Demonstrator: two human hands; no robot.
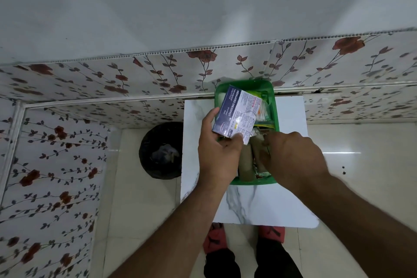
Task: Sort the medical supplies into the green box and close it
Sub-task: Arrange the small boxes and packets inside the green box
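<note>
The green box (274,106) stands open on a small white marble-patterned table (270,205). My left hand (217,153) holds a blue and white carton of medicated dressings (234,117) tilted above the box's left side. My right hand (291,156) reaches into the box's near right part, fingers curled down among the contents; what it touches is hidden. Inside lie brown bandage rolls (246,160), a pack of cotton swabs (262,111) and foil packets (256,132).
A black waste bin (161,151) stands on the floor left of the table. Floral wall panels (90,88) run behind and to the left. My feet in red slippers (213,239) show below the table's near edge.
</note>
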